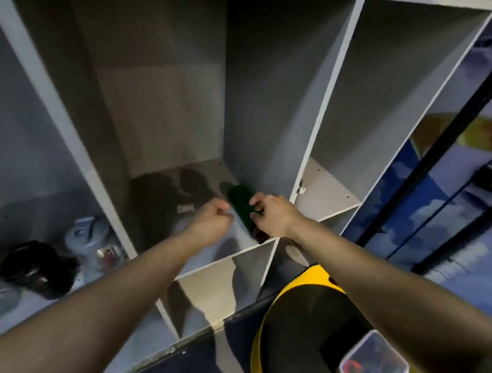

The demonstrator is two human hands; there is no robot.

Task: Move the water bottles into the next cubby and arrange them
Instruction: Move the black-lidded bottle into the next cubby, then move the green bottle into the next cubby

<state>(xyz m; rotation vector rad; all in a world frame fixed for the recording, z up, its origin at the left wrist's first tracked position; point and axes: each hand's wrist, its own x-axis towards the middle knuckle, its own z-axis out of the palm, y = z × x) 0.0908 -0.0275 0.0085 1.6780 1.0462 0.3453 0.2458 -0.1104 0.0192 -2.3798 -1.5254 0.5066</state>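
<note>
A dark green water bottle (239, 205) stands at the front right of the middle cubby's floor (164, 203). My right hand (271, 215) grips its lower right side. Just left of the bottle, my left hand (212, 222) is curled into a loose fist; whether it touches the bottle I cannot tell. In the left cubby lie a black bottle (38, 269) and clear plastic bottles (93, 240), partly blurred.
A white divider (69, 134) separates the left cubby from the middle one. Another cubby (326, 192) opens to the right, with lower cubbies (214, 293) beneath. A small white label (186, 208) lies on the middle floor. My yellow-and-black clothing (301, 328) shows below.
</note>
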